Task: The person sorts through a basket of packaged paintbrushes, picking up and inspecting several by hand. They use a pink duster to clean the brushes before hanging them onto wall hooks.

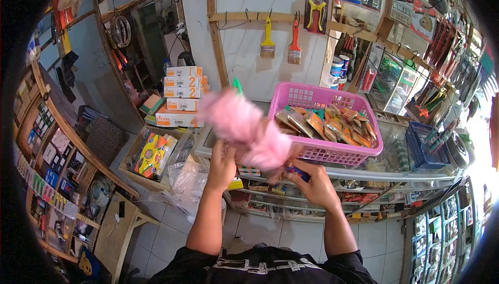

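Observation:
A pink fluffy duster [244, 125], smeared by motion, crosses in front of me at a slant above the glass counter. My right hand [314, 182] is closed around its dark blue handle [298, 173] at the lower right end. Beside the duster's lower left edge, my left hand [222, 163] is raised with its fingers curled. The pink fluff partly covers those fingertips, so what they grip is hidden. A pink plastic basket [332, 152] full of packaged goods stands on the counter just right of the duster.
Stacked white and orange boxes [179, 104] stand left of the duster, with a carton of colourful packs [153, 154] below. Two paintbrushes [267, 37] hang on the wall ahead. A blue basket [429, 146] sits at the counter's right. Shelves line the left side.

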`<state>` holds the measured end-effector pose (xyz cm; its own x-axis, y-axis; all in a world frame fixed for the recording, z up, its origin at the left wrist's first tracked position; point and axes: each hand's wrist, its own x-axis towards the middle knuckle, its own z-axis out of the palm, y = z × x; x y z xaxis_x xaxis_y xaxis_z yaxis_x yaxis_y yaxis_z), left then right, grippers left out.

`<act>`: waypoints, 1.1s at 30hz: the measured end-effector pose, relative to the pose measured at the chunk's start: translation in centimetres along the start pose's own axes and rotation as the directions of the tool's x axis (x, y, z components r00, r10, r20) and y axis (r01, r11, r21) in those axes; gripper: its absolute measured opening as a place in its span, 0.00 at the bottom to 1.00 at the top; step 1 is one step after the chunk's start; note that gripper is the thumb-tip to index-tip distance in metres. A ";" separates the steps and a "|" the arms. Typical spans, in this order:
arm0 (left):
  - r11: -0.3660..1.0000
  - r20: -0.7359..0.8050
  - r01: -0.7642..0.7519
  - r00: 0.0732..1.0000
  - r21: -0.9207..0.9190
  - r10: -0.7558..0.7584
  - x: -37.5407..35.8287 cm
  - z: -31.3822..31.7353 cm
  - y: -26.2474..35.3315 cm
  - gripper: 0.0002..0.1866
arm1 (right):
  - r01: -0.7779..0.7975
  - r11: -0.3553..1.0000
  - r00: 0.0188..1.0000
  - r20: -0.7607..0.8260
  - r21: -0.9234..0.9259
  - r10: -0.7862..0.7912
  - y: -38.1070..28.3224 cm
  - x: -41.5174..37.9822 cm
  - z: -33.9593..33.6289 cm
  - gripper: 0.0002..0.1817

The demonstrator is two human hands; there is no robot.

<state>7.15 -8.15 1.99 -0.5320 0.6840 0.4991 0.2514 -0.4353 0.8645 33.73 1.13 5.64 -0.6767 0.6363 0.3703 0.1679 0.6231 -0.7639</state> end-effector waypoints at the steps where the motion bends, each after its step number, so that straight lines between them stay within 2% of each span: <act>1: 0.969 0.042 -0.169 0.986 0.179 0.164 0.2 -0.5 -0.8 0.20 | 0.065 0.998 0.997 0.043 -0.003 -0.065 0.1 0.1 -0.4 0.22; 2: 0.879 0.113 -0.331 0.944 0.344 0.311 0.4 -1.5 -2.4 0.20 | 0.129 0.992 0.988 0.085 -0.002 -0.129 0.1 0.2 -0.6 0.22; 3: 0.979 0.120 -0.125 0.987 0.162 0.106 0.0 -1.1 -0.8 0.20 | 0.039 0.999 0.999 0.008 0.021 -0.039 -0.5 0.5 -0.6 0.23; 4: 0.994 0.121 0.106 0.987 -0.016 -0.103 -0.4 -0.8 0.8 0.20 | -0.050 0.997 0.996 -0.068 0.050 0.053 -1.2 0.9 -0.6 0.23; 5: 0.977 0.169 0.172 0.974 -0.128 -0.149 0.0 0.7 4.6 0.20 | -0.136 0.987 0.979 -0.140 0.087 0.147 -1.6 1.1 -0.6 0.23; 6: 0.975 0.178 0.181 0.971 -0.126 -0.157 0.0 0.6 4.7 0.20 | -0.133 0.991 0.976 -0.175 -0.014 0.129 -1.4 1.1 -0.5 0.23; 7: 0.974 0.186 0.189 0.969 -0.125 -0.164 -0.1 0.4 4.6 0.21 | -0.024 0.999 0.993 -0.117 -0.041 0.019 -0.7 1.2 -0.7 0.22; 9: 0.987 0.185 0.021 0.981 0.158 -0.050 -0.5 -1.7 0.7 0.21 | 0.197 0.977 0.980 0.005 -0.077 -0.198 0.7 1.3 -1.1 0.22; 11: 0.986 0.192 0.022 0.980 0.164 -0.054 -0.6 -2.0 0.5 0.21 | 0.025 0.999 0.993 -0.113 -0.032 -0.029 0.0 1.5 -0.3 0.22; 12: 0.994 0.195 0.107 0.974 0.029 -0.111 -0.5 -1.0 2.6 0.19 | -0.060 0.998 0.984 -0.168 -0.004 0.058 -0.3 1.6 -0.1 0.22; 13: 0.976 0.206 0.191 0.964 -0.107 -0.166 -0.5 -0.4 4.0 0.18 | -0.057 0.998 0.991 -0.121 -0.026 0.053 -0.5 1.5 -0.2 0.22; 15: 0.974 0.161 0.192 0.972 -0.118 -0.172 -0.9 -0.6 2.9 0.17 | -0.045 0.997 0.999 -0.031 -0.069 0.043 -0.8 1.5 -0.6 0.22; 17: 0.974 0.106 0.184 0.980 -0.129 -0.171 -1.7 -1.6 -0.6 0.19 | -0.019 0.997 0.996 -0.089 -0.074 0.012 -0.4 1.5 -0.3 0.22; 18: 0.959 0.168 0.245 0.961 -0.143 -0.220 -1.1 -0.8 2.2 0.19 | -0.006 0.997 0.993 -0.119 -0.076 -0.003 -0.2 1.5 -0.1 0.22; 21: 0.938 0.236 0.275 0.946 -0.213 -0.224 -1.0 -0.2 4.6 0.15 | 0.003 0.999 0.970 -0.242 -0.039 -0.012 -0.2 1.3 1.0 0.22; 22: 0.898 0.258 0.369 0.916 -0.241 -0.307 -0.8 -0.2 5.1 0.20 | 0.074 0.996 0.982 -0.170 -0.046 -0.081 0.1 1.3 0.9 0.22; 24: 0.660 0.278 0.469 0.882 -0.587 -0.380 -1.4 -0.2 3.5 0.20 | 0.213 0.976 0.977 -0.019 -0.041 -0.214 0.5 1.5 0.5 0.21; 25: 0.494 0.298 0.483 0.863 -0.723 -0.408 -1.5 -0.1 3.1 0.21 | 0.094 0.995 0.994 -0.049 -0.029 -0.095 0.2 1.7 0.7 0.21; 27: 0.367 0.513 0.605 0.795 -0.707 -0.324 -1.6 -0.8 3.0 0.18 | -0.146 0.989 0.984 -0.103 0.002 0.145 -0.9 2.1 1.2 0.20; 29: 0.162 0.588 0.633 0.768 -0.757 -0.252 -1.8 -1.0 1.6 0.18 | 0.030 1.000 0.996 -0.086 0.008 -0.029 0.0 2.2 1.8 0.19; 31: -0.094 0.633 0.636 0.720 -0.766 -0.286 -2.3 -2.3 0.9 0.18 | 0.243 0.970 0.970 -0.018 0.031 -0.242 0.9 2.3 1.9 0.19; 33: -0.158 0.692 0.674 0.695 -0.721 -0.195 -2.1 -2.5 1.9 0.19 | 0.049 0.995 0.997 -0.061 0.090 -0.043 1.0 2.7 2.0 0.20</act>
<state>6.72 -11.84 2.43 0.1412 0.9653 0.2195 -0.9817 0.1079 0.1570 30.63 2.57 4.81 -0.6380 0.6356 0.4347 0.0700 0.6101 -0.7893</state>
